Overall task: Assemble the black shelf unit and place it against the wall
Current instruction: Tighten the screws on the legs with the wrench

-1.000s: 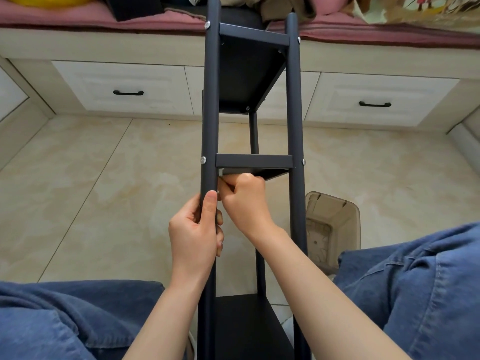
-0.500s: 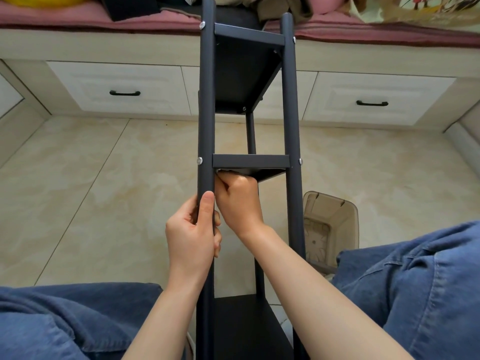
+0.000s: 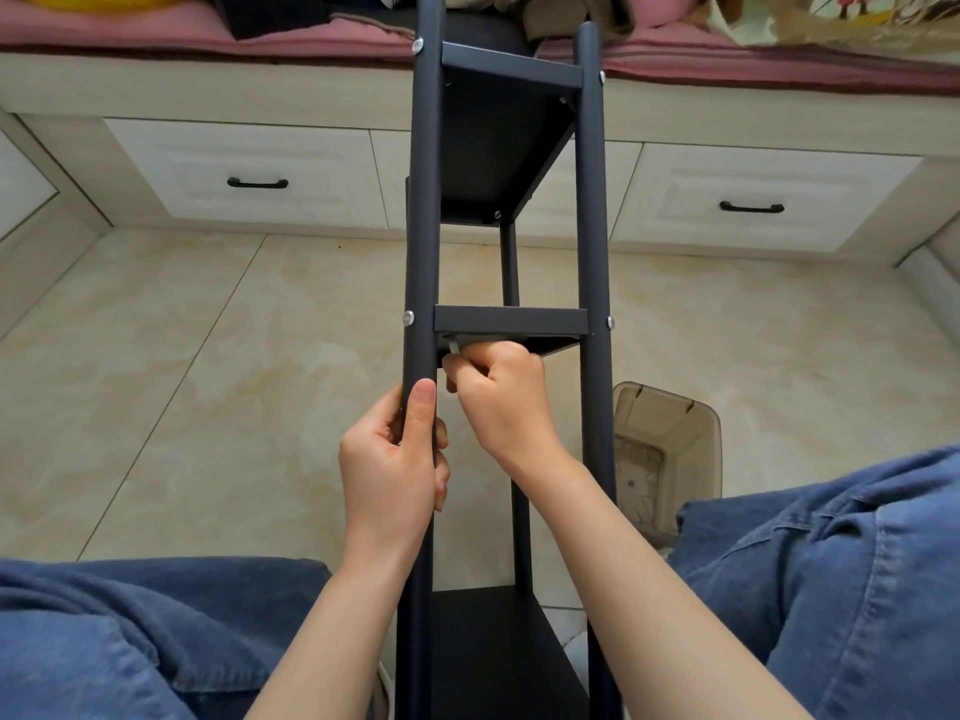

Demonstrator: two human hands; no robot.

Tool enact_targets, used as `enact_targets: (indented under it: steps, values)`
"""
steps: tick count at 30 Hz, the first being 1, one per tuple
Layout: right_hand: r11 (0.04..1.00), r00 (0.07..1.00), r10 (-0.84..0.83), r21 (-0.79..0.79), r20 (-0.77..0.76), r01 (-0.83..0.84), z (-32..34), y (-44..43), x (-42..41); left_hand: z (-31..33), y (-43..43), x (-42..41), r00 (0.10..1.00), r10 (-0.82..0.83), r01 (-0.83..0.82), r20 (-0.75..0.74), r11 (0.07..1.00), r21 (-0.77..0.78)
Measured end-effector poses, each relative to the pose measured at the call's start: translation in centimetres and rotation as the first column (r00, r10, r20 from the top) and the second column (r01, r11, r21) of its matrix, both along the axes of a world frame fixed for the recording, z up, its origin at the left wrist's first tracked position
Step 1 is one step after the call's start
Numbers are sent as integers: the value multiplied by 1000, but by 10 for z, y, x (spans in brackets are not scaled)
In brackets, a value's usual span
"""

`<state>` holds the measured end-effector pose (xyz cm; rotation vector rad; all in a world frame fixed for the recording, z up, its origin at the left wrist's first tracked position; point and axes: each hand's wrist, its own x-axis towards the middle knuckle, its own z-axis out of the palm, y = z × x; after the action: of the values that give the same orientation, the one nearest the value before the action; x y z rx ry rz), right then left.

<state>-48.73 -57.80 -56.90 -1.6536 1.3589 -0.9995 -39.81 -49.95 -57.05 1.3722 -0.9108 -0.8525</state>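
As the shelf unit (image 3: 589, 200) leaned between the knees (image 3: 156, 631), left hand (image 3: 395, 465) gripping a post (image 3: 418, 252) below the middle shelf (image 3: 511, 320), right hand (image 3: 498, 402) pinching a key (image 3: 453, 346) under it, any twist could slip the key.

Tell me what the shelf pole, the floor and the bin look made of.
Shelf pole: likely painted metal tube, matte black, with silver screw heads.
Floor: glossy beige tile, marbled, with a thin grout line.
Bin: translucent brownish plastic; its inside shows through.
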Motion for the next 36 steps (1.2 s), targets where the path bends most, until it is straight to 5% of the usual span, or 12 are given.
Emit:
enact_targets:
  steps: [10, 15, 23, 36]
  values:
    - [995, 984, 77, 78, -162, -65, 27, 11, -16, -5, -2, 3, 998, -28, 26, -53, 999, -22]
    - [948, 896, 260, 270, -360, -167, 50, 20, -38, -7, -4, 4, 998, -22, 21, -57, 1000, -16]
    - [935, 837, 306, 308, -453, -175, 104, -15, -77, -7, -1, 5, 998, -6, 6, -58, 1000, -1]
    - [904, 979, 132, 425, -153, -55, 99, -71, -105, -10, -3, 5, 999, 5, -4, -47, 1000, 10]
